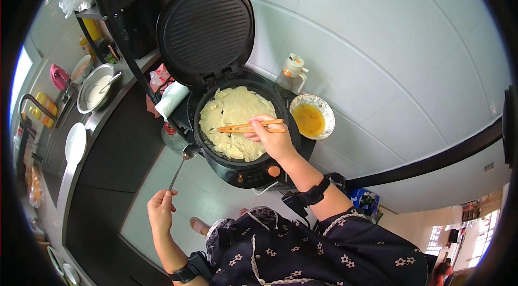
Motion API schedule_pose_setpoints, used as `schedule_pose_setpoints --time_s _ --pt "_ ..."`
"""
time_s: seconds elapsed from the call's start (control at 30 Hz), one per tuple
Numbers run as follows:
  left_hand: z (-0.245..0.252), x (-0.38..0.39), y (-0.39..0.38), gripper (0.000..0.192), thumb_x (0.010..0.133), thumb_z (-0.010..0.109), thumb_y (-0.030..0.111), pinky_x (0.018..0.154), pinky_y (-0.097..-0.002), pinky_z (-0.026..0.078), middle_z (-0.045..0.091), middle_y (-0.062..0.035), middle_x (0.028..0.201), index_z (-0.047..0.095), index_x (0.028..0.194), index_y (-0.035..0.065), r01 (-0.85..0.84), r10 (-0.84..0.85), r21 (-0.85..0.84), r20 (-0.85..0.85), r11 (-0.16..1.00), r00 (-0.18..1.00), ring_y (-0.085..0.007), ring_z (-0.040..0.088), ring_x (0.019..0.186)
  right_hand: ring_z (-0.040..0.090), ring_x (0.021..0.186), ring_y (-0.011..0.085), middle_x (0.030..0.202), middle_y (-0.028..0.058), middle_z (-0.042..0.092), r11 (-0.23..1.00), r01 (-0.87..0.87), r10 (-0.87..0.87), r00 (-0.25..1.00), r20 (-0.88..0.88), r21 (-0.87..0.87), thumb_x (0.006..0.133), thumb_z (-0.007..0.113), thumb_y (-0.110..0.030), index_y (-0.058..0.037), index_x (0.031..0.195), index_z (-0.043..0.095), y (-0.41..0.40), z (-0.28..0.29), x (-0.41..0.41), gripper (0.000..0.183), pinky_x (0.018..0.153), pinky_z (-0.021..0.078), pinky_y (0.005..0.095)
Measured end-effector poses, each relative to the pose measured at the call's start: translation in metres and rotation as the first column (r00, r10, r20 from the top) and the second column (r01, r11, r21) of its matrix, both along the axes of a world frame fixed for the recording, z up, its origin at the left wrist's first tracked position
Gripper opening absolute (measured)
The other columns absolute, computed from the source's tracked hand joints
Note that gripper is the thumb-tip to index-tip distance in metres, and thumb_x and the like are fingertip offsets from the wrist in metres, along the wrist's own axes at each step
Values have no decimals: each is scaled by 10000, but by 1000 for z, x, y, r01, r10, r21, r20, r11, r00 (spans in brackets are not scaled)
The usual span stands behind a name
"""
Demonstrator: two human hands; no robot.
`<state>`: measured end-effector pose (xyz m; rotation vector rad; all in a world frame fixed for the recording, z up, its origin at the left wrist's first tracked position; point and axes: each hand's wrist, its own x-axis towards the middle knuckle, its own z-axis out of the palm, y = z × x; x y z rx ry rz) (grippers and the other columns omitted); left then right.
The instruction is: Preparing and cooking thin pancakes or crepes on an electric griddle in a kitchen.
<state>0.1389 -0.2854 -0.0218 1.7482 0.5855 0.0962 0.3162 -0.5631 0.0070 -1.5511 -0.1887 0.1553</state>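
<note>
A round electric griddle stands before me with its ribbed black lid raised. On its plate lies a pale flatbread, ragged at the edges, with small tears on its left side. My right hand holds a pair of wooden chopsticks, whose tips touch the bread near a tear. In my left hand is the handle of a metal ladle; its bowl hangs at the griddle's left rim. To the griddle's right, a patterned bowl contains yellow liquid that looks like beaten egg.
Behind the egg bowl stands an oil jug against the tiled wall. At left, the counter bears a metal bowl of white batter with a utensil in it, and a white dish. A black shelf rack rises beside the lid.
</note>
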Motion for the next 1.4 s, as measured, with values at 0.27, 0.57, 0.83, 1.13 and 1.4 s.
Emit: schedule_pose_setpoints --time_s 0.27,0.57,0.83,1.13,1.4 --pt "1 2 -3 227 878 532 196 456 -206 332 427 35 535 635 822 1 17 -17 5 2 1000 1000 -57 407 476 658 736 160 863 74 622 998 -23 23 1000 -12 52 899 514 -137 1 970 576 6 -4 -2 167 603 518 220" --pt "2 4 -5 223 877 533 193 459 -207 336 438 35 547 637 820 4 32 -32 -3 3 999 999 -57 411 481 658 733 158 866 70 624 998 -47 46 999 27 40 899 516 -133 -8 980 578 14 -8 -4 162 605 517 219" --pt "2 1 0 222 878 531 194 457 -207 325 435 36 545 638 814 10 22 -22 9 -11 1000 1000 -57 410 482 657 787 192 916 97 609 999 -21 19 998 61 32 911 498 -130 14 1010 557 4 -1 -5 185 639 530 237" --pt "3 4 -3 219 875 527 186 457 -212 329 426 34 536 638 816 6 28 -27 11 -18 1000 999 -60 412 481 649 716 131 831 60 627 1000 -2 3 997 77 -23 892 527 -125 -13 972 584 2 1 -15 150 597 493 206" --pt "1 6 -6 225 876 520 185 453 -214 330 418 34 526 639 813 3 42 -42 21 -2 999 999 -60 407 472 628 694 155 814 67 600 999 50 -52 977 209 12 856 554 -102 -21 926 594 25 6 20 114 590 471 244"
